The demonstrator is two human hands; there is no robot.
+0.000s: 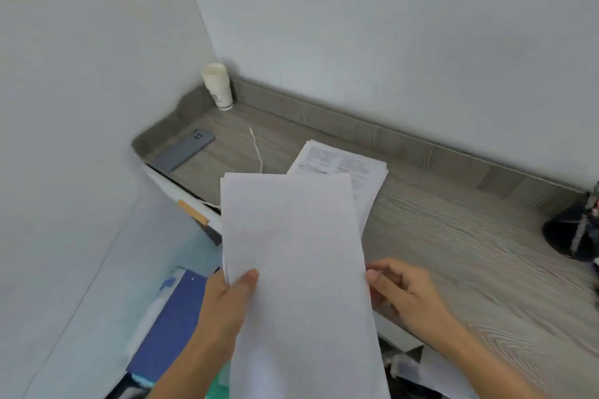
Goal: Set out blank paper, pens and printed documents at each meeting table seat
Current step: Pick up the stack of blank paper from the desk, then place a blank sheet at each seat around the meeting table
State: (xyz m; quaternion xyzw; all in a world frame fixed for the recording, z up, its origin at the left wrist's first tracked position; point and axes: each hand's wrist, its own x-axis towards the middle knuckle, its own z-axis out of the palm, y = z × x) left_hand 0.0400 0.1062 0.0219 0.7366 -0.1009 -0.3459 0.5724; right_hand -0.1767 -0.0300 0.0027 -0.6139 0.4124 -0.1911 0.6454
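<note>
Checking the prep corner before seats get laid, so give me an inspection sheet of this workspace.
Surface: grey wood-grain desk, set in a wall corner.
Job's things: blank paper held up; printed documents stacked on desk behind it; no pens seen.
Clutter: paper cup in the corner, phone face down, blue folder lower left, dark object at right edge.
Hands: left hand grips the paper, thumb on top; right hand at its right edge, grip unclear.
Cables: white cable lying loose on desk.
Surroundings: plain white walls.

Docs (pixel 343 162) on table (pixel 470 262), behind held blank paper (pixel 298 269).
</note>
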